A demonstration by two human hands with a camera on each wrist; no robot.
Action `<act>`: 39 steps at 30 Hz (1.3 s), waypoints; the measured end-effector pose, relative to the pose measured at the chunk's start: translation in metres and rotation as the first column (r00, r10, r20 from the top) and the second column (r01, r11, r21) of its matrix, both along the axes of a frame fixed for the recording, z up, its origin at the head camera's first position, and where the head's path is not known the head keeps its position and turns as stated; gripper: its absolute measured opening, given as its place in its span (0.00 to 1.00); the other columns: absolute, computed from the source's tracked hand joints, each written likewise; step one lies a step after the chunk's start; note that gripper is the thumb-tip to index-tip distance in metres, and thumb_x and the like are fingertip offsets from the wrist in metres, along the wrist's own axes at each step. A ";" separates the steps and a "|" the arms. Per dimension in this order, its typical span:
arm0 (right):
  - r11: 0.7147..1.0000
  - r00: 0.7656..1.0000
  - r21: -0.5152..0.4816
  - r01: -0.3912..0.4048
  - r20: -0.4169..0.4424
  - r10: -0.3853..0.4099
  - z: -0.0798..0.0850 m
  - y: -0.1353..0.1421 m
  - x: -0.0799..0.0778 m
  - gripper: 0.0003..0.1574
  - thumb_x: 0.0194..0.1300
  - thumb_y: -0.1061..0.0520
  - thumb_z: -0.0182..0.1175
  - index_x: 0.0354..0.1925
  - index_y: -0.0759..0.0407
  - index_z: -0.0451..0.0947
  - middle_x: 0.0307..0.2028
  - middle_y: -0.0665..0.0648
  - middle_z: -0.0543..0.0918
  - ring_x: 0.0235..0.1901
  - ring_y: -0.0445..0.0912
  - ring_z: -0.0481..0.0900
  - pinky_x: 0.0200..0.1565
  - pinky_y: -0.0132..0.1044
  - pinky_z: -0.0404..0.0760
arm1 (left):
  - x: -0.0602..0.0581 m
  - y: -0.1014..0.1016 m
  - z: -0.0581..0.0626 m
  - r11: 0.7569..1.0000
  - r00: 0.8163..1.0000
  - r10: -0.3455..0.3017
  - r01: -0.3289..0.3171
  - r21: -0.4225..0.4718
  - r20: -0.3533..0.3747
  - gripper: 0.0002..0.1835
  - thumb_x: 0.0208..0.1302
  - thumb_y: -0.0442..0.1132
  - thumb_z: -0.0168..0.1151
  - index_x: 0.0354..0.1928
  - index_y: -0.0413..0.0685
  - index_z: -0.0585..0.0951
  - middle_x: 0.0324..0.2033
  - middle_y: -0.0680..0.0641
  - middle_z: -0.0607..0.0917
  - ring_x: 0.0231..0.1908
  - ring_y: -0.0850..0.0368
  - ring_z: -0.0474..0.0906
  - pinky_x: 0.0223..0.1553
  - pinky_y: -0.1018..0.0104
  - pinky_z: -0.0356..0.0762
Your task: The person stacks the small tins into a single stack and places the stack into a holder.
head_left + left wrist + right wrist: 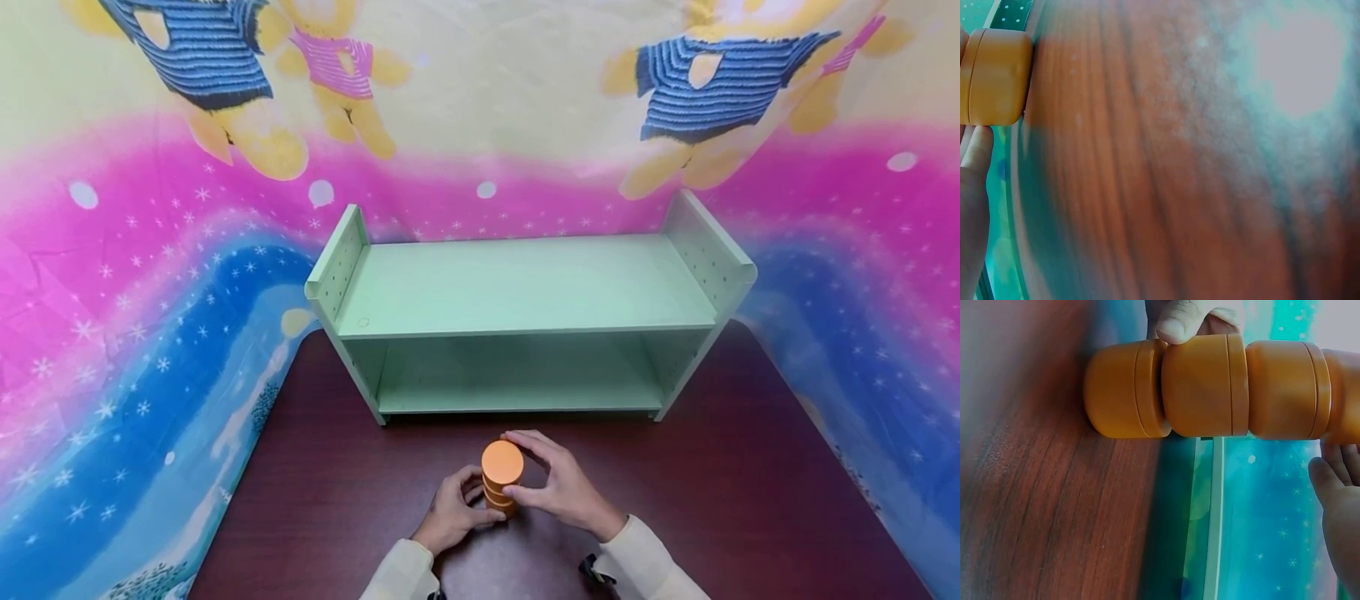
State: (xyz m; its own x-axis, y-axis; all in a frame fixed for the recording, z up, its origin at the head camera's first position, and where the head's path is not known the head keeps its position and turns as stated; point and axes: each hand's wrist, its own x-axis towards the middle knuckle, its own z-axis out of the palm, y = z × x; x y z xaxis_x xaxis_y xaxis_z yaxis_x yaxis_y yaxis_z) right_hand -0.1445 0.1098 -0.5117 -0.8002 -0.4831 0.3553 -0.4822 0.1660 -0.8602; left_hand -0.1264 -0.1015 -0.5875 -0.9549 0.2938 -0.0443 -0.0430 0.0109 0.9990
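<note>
Several orange lidded jars stand in an upright stack on the dark wooden table. The top jar point(502, 462) shows its flat round lid in the head view. My right hand point(566, 487) grips this top jar between thumb and fingers. Lower down, my left hand point(453, 504) holds the stack from the left, its thumb at the joint between the bottom jar point(1119, 390) and the second jar point(1200, 387) in the right wrist view. Another jar point(1285, 390) sits between the second and the top one. One orange jar point(1000, 78) shows at the left wrist view's edge.
Behind the stack stands a pale green two-tier shelf point(525, 283) with raised perforated sides. A printed cloth backdrop point(487, 100) with bears and snowflakes surrounds the table point(330, 492) at the back and both sides. Light glares on the tabletop in the left wrist view.
</note>
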 end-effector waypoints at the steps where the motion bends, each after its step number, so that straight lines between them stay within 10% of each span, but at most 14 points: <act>1: 1.000 1.000 -0.004 -0.002 0.006 0.002 0.000 0.001 0.000 0.40 0.57 0.61 0.75 0.66 0.61 0.72 0.60 0.60 0.77 0.60 0.48 0.75 0.62 0.33 0.75 | 0.000 0.000 0.000 1.000 1.000 0.000 0.000 -0.001 -0.004 0.30 0.46 0.22 0.78 0.54 0.31 0.77 0.51 0.39 0.82 0.56 0.44 0.79 0.58 0.66 0.78; 39: 0.989 0.993 0.125 0.083 0.068 -0.092 -0.030 0.014 0.012 0.41 0.56 0.53 0.76 0.65 0.61 0.73 0.60 0.53 0.78 0.61 0.49 0.75 0.62 0.43 0.77 | 0.000 -0.001 0.002 0.998 0.998 -0.021 0.018 -0.062 -0.052 0.32 0.44 0.22 0.79 0.55 0.33 0.77 0.52 0.41 0.82 0.56 0.46 0.79 0.58 0.66 0.78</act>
State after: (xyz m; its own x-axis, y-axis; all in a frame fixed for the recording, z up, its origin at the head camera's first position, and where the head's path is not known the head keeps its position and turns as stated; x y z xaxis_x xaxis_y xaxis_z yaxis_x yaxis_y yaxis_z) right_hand -0.1327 0.1241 -0.5413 -0.8628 -0.4464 0.2372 -0.3979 0.3101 -0.8635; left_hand -0.1263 -0.1028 -0.5854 -0.9504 0.3107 -0.0129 0.0104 0.0731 0.9973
